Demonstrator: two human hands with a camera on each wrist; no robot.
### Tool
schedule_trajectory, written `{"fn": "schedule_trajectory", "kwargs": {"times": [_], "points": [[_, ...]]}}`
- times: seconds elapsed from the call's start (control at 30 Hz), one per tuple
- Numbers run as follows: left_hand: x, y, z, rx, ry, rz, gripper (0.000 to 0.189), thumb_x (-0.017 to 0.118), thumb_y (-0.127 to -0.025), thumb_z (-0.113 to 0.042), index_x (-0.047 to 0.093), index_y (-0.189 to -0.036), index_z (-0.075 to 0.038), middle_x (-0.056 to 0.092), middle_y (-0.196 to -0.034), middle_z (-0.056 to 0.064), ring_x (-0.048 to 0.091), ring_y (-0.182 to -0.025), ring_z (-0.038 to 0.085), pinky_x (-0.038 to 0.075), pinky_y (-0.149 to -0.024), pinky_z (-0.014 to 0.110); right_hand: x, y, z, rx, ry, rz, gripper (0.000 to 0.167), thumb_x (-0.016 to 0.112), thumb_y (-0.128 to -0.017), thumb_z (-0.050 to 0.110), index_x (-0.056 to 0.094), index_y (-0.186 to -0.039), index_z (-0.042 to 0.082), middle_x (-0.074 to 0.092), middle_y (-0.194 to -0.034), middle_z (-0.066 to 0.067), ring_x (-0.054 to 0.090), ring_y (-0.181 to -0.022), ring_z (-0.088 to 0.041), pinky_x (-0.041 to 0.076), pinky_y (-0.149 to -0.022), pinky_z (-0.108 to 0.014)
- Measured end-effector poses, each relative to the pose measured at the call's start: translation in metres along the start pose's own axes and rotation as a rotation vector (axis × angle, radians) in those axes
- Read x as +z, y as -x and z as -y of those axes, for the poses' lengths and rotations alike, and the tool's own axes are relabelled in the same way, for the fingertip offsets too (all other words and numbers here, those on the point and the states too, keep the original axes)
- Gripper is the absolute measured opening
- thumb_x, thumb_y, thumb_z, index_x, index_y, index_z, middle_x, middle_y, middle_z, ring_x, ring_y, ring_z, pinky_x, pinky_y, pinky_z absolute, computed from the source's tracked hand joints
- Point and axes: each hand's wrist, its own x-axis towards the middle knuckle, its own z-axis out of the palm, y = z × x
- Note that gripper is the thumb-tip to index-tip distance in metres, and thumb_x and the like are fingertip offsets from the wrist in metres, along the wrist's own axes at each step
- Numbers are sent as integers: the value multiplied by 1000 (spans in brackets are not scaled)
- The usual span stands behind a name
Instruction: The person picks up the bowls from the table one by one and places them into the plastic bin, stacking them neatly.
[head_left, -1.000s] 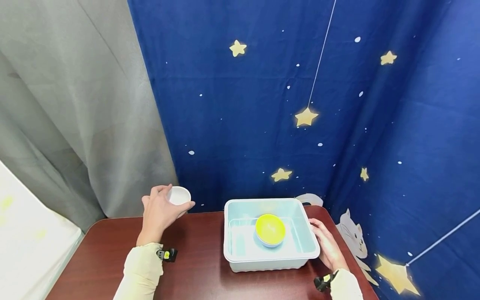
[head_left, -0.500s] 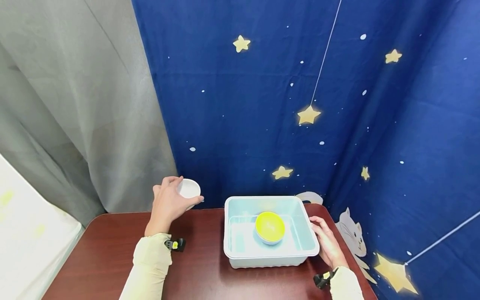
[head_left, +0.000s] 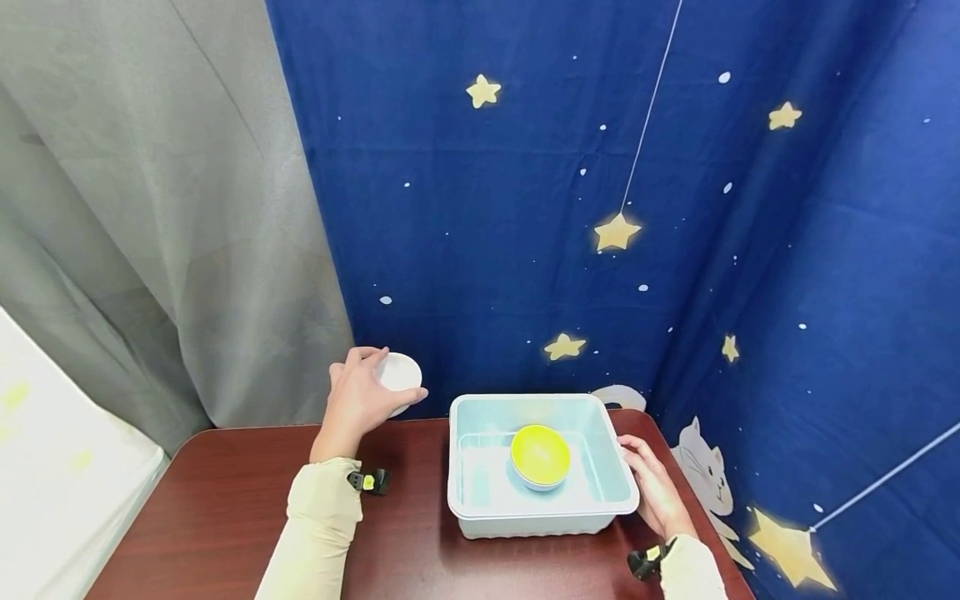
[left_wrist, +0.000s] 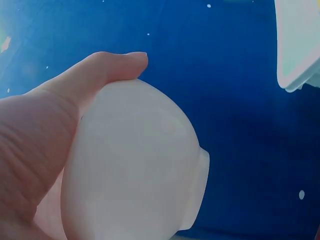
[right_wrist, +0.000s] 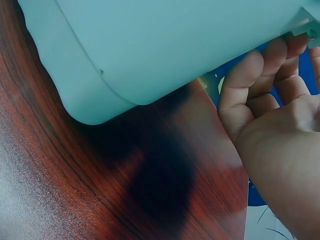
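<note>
My left hand (head_left: 363,398) holds a small white bowl (head_left: 400,372) up above the back edge of the table, thumb on one side and fingers on the other. In the left wrist view the white bowl (left_wrist: 132,160) is seen from outside, tilted onto its side with its foot ring to the right. A pale blue plastic tub (head_left: 543,525) stands right of it. Inside sits a bowl with a yellow interior (head_left: 540,456) and a white outside. My right hand (head_left: 652,483) rests at the tub's right side, its loosely bent fingertips touching below the rim in the right wrist view.
The dark red wooden table (head_left: 225,508) ends just behind the tub, close to a blue star-patterned curtain (head_left: 487,250). A grey curtain (head_left: 187,250) hangs at the left, and a white surface (head_left: 60,467) lies beside the table there.
My left hand has moved right and slightly up with the white bowl, closer to the tub. My right hand, the tub and the yellow bowl have stayed in place.
</note>
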Motion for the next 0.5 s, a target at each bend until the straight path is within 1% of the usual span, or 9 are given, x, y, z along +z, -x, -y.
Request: {"fn": "schedule_trajectory", "kwargs": {"times": [0.07, 0.13, 0.3, 0.5], "points": [[3, -1, -1, 2, 8, 3, 99, 86, -69, -59, 53, -148, -9, 45, -150, 12, 35, -125, 39, 49, -93, 56, 1, 0, -1, 2, 0, 5, 14, 48, -108, 27, 54, -121, 26, 66, -115, 5, 65, -101, -15, 55, -84, -34], [5, -2, -3, 3, 17, 7, 98, 86, -69, -58, 54, -148, -9, 46, -149, 11, 35, -126, 38, 49, -93, 55, 2, -1, -1, 3, -2, -7, 14, 50, -108, 27, 54, -121, 25, 66, -115, 5, 64, -101, -15, 55, -83, -34], [10, -4, -11, 14, 26, 27, 97, 86, -69, -58, 54, -148, -11, 46, -149, 10, 36, -127, 38, 50, -94, 56, 2, -1, -1, 11, 2, -19, 16, 51, -107, 29, 53, -122, 24, 66, -115, 5, 64, -102, -16, 55, -83, -34], [17, -5, -19, 20, 35, 41, 96, 86, -68, -58, 55, -147, -11, 47, -147, 10, 37, -127, 38, 50, -94, 55, 0, -1, -3, 17, 0, -15, 13, 50, -108, 30, 53, -120, 28, 67, -113, 7, 65, -101, -15, 55, -83, -35]]}}
